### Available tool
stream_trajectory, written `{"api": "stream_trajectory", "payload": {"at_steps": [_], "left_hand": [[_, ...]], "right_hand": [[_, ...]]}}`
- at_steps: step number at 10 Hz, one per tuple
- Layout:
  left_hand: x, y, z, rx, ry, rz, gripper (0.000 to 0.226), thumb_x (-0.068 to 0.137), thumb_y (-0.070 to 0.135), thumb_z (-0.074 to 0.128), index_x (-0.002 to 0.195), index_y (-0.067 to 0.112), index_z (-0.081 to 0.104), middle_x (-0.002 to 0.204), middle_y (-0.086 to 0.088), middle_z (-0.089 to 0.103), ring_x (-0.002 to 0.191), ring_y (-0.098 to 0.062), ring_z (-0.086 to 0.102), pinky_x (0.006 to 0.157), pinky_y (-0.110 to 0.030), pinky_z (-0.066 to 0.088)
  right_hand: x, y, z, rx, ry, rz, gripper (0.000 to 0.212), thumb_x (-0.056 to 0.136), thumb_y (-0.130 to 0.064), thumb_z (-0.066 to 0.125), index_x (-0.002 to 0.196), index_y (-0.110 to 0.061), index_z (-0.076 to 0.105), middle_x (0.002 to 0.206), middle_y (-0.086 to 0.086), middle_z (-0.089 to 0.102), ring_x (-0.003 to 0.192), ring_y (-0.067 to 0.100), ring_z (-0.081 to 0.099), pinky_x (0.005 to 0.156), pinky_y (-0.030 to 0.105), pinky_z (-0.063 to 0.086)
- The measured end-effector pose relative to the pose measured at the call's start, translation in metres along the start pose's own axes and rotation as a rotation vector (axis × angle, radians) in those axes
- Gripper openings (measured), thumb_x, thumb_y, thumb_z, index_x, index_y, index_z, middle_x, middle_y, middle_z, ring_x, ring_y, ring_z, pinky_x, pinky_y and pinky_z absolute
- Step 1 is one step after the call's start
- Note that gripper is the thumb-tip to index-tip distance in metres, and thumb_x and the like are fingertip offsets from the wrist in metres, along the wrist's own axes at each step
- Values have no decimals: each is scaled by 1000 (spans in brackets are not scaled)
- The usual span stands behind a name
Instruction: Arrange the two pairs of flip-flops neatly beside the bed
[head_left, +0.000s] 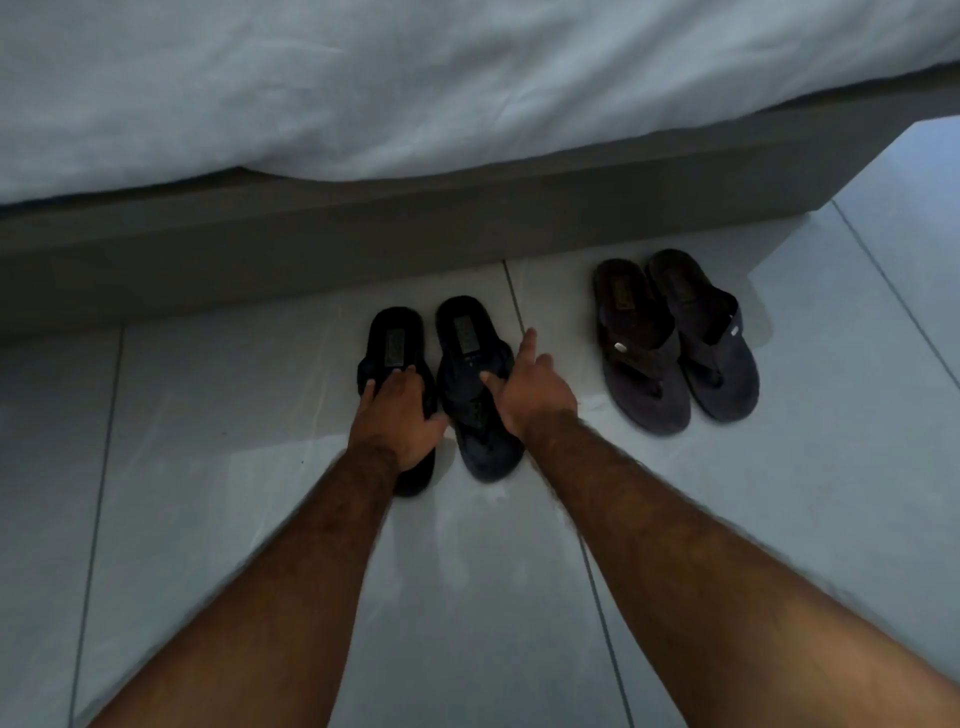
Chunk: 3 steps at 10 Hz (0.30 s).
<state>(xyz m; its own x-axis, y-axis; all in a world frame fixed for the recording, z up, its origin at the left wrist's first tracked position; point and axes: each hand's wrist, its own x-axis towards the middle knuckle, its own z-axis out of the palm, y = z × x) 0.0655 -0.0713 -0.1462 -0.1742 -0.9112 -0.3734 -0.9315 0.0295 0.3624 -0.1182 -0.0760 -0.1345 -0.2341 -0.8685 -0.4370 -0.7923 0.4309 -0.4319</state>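
Observation:
Two pairs of flip-flops lie on the pale tiled floor beside the bed frame (363, 234), heels toward the bed. The black pair is in the middle: its left flip-flop (392, 338) lies under my left hand (402, 415), which grips it across the strap. Its right flip-flop (470, 364) is held at the strap by my right hand (535, 389), index finger stretched out. The two black ones lie side by side, nearly touching. The brown-grey pair (675, 338) sits together further right, untouched.
A white duvet (415, 78) hangs over the grey bed frame along the top. The bed's corner ends at the upper right, with open tiled floor (857, 467) beyond it and in front of the flip-flops.

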Motion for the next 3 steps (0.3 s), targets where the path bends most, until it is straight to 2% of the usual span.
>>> {"api": "stream_trajectory", "payload": {"at_steps": [1,2,3], "left_hand": [[-2,29,-23,16,102,114,76,83,41,48,149,5,37,157,-16,39,151,-27,27,127,-42,11],[-4,83,-54,28,164,321,75,81,38,46,147,4,41,160,-15,36,151,-29,28,127,-42,16],[-6,150,-92,103,186,551,71,86,30,49,150,3,38,163,-15,30,152,-27,26,126,-37,18]], "right_hand": [[-16,7,-38,-215,182,-134,95,96,-62,40,162,-6,2,153,20,38,137,37,43,107,51,43],[-25,20,-99,-288,301,-266,92,97,-62,38,161,-4,10,164,18,27,154,33,22,120,48,30],[-39,37,-168,-358,431,-426,87,98,-60,37,161,-3,17,167,18,22,158,31,16,125,48,23]]}}
